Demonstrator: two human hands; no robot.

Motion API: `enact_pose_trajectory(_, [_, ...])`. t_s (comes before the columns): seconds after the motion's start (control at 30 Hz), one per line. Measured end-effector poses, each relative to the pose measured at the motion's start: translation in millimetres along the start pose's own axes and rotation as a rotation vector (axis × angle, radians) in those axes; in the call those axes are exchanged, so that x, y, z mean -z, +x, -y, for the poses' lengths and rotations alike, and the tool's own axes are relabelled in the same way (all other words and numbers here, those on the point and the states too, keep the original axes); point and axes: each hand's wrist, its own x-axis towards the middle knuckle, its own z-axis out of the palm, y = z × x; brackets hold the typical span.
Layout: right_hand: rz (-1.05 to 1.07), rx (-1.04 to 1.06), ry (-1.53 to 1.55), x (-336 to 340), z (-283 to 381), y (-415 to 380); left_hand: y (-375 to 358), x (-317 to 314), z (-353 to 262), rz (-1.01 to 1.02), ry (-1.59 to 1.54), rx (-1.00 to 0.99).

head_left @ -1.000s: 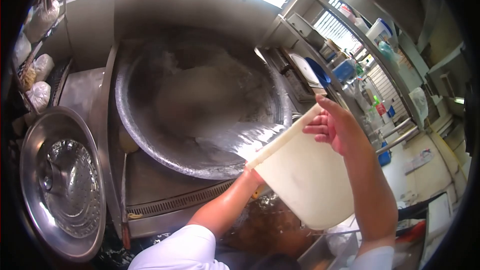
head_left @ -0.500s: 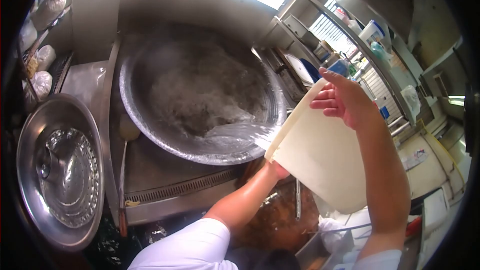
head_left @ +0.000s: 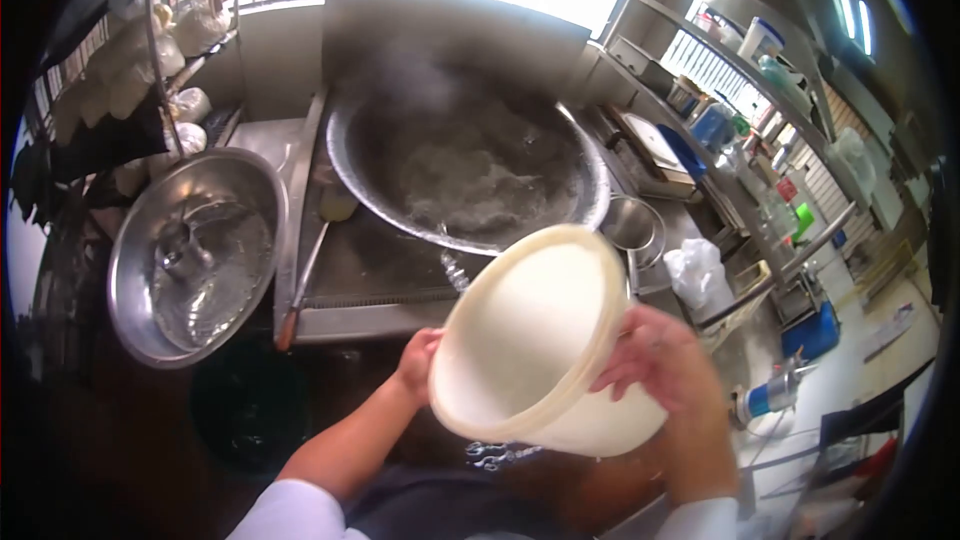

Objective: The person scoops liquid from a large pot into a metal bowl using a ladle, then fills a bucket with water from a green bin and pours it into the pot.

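Note:
A cream-white plastic bucket (head_left: 530, 325) is tilted in front of me, its wide mouth facing up and toward the left, with no water visible inside. My left hand (head_left: 418, 365) grips the rim on its left side. Against the outer wall on the right, just below the rim, my right hand (head_left: 660, 365) holds it with fingers curled. Beyond the bucket sits a large dark wok (head_left: 345, 175) of steaming, rippling water. A splash of water (head_left: 454, 271) shows outside the wok's near edge.
A steel basin (head_left: 135, 290) with a shiny metal piece inside stands at left. A long-handled ladle (head_left: 312, 265) lies beside the wok. To the right are a steel pot (head_left: 632, 225), a white plastic bag (head_left: 697, 273) and crowded shelves. A green tub (head_left: 245, 405) sits low at left.
Water was pouring from the bucket into the wok; that stream has stopped. Both hands have drawn the bucket back and down from the wok's edge and turned its mouth upward.

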Motion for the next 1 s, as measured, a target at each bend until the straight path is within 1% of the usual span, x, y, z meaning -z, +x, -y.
enact_pose_trajectory(0.03, [0.025,-0.031,0.03,-4.1,-23.3,1.8,-35.9,26.0,3.4,0.055,-0.044,-0.032])
enact_pose_trajectory(0.07, [0.027,-0.113,0.062,-12.4,-45.7,7.3,-66.2,48.3,5.6,0.115,-0.093,-0.07])
enact_pose_trajectory(0.13, [0.134,-0.226,0.015,-43.9,-82.6,19.9,-139.1,24.8,3.4,-0.403,0.042,-0.133])
enact_pose_trajectory(0.27, [0.679,-0.398,-0.068,-135.3,-134.4,38.8,-267.8,81.0,10.9,-0.604,0.0,-0.374])
enact_pose_trajectory(0.33, [0.833,-0.458,-0.176,-196.7,-150.2,43.4,-327.0,96.7,17.8,-0.7,-0.056,-0.482])
enact_pose_trajectory(0.4, [0.907,-0.42,-0.294,-259.2,-182.1,48.3,-381.1,120.9,28.4,-0.768,-0.107,-0.569])
enact_pose_trajectory(0.43, [0.932,-0.447,-0.301,-288.2,-196.6,49.7,-404.7,136.9,40.2,-0.787,-0.136,-0.584])
enact_pose_trajectory(0.5, [0.924,-0.362,-0.553,-347.1,-220.2,58.3,-446.0,167.2,49.7,-0.928,-0.278,-0.747])
enact_pose_trajectory(0.53, [0.962,-0.376,-0.569,-373.8,-231.8,64.7,-463.5,178.2,50.4,-0.942,-0.309,-0.776])
enact_pose_trajectory(0.6, [0.861,-0.279,-0.809,-421.3,-259.4,70.6,-500.2,197.8,65.3,-1.114,-0.344,-0.817])
enact_pose_trajectory(0.67, [0.861,-0.248,-0.785,-453.5,-276.4,81.4,-518.7,224.2,64.5,-1.137,-0.408,-0.852])
enact_pose_trajectory(0.73, [0.818,-0.104,-0.933,-478.5,-293.0,93.5,-528.0,228.7,51.4,-0.874,-0.238,-0.826])
enact_pose_trajectory(0.77, [0.805,-0.124,-1.0,-487.9,-296.9,98.5,-532.7,254.9,53.2,-0.836,-0.256,-0.799])
enact_pose_trajectory(0.8, [0.796,-0.14,-1.065,-498.3,-294.5,104.6,-538.3,250.9,46.5,-1.017,-0.255,-0.673])
enact_pose_trajectory(0.87, [0.788,-0.067,-1.147,-510.8,-306.5,115.7,-534.5,235.5,27.7,-1.183,-0.139,-0.576])
enact_pose_trajectory(0.93, [0.748,-0.01,-1.21,-518.4,-325.7,128.3,-521.3,229.7,23.2,-1.279,0.25,-0.776])
enact_pose_trajectory(1.0, [0.691,-0.072,-1.195,-527.6,-347.1,143.4,-510.8,255.6,40.0,-1.508,0.852,-0.612])
